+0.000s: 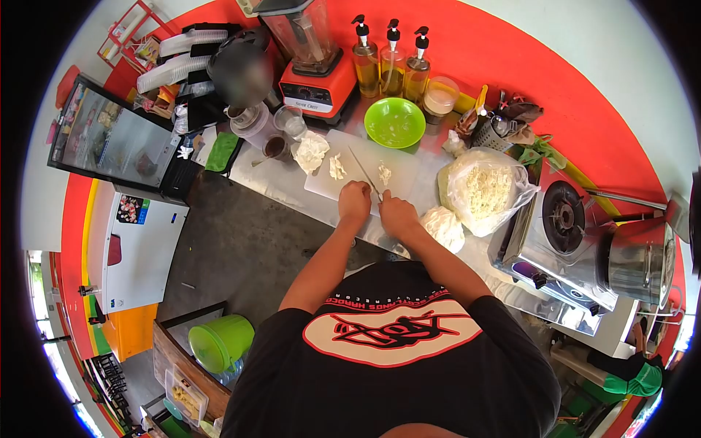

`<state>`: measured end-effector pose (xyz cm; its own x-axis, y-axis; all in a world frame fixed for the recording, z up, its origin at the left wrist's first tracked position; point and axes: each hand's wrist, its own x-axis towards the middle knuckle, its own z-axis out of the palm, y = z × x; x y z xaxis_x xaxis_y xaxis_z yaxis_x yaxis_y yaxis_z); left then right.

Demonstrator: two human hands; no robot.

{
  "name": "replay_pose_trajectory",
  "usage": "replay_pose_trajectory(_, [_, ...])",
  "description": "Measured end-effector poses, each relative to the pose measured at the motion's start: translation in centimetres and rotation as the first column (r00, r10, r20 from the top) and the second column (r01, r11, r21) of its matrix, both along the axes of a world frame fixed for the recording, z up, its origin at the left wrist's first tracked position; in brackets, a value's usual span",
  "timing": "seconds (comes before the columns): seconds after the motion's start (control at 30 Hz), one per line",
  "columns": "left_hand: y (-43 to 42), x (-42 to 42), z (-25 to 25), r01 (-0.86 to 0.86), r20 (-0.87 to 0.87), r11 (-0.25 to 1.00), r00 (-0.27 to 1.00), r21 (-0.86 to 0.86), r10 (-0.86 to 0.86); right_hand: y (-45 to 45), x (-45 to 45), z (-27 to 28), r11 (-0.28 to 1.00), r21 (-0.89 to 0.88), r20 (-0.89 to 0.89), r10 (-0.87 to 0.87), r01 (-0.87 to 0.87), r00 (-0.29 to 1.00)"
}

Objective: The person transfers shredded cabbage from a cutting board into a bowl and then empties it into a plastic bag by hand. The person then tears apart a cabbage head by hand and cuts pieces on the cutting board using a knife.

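In the head view, my right hand (398, 216) is closed around the handle of a knife (363, 166), its blade pointing away over a white cutting board (326, 185). Just left of the handle, my left hand (355, 201) has its fingers curled at the board's near edge; whatever they hold is hidden. Small pale, shredded-looking pieces lie on the board, one pile (336, 167) left of the blade and another pile (385, 174) right of it. A larger white crumpled clump (312, 152) sits at the board's left end. Behind the board stands a green bowl (395, 123).
Right of my hands are a clear bag of pale shreds (488, 188), a white bundle (442, 228) and a gas stove (558, 226). A red blender (315, 91), pump bottles (392, 62) and a glass of dark contents (275, 147) stand behind and left. Another person (621, 369) is at far right.
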<state>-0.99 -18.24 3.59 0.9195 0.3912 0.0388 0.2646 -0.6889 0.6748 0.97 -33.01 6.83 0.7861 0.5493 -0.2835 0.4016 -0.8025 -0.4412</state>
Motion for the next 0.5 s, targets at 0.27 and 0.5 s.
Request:
replay_pose_trajectory(0.27, [-0.3,0.3,0.7,-0.012,-0.087,0.999,0.996,0.053,0.017,0.6,-0.8,-0.7,0.999,-0.050,0.016,-0.003,0.004,1.000])
replay_pose_trajectory(0.5, [-0.4,-0.4,0.2,-0.006,-0.012,0.997,1.000,0.071,0.007,1.3,-0.4,0.3,0.993,-0.114,0.020,0.024,-0.022,0.999])
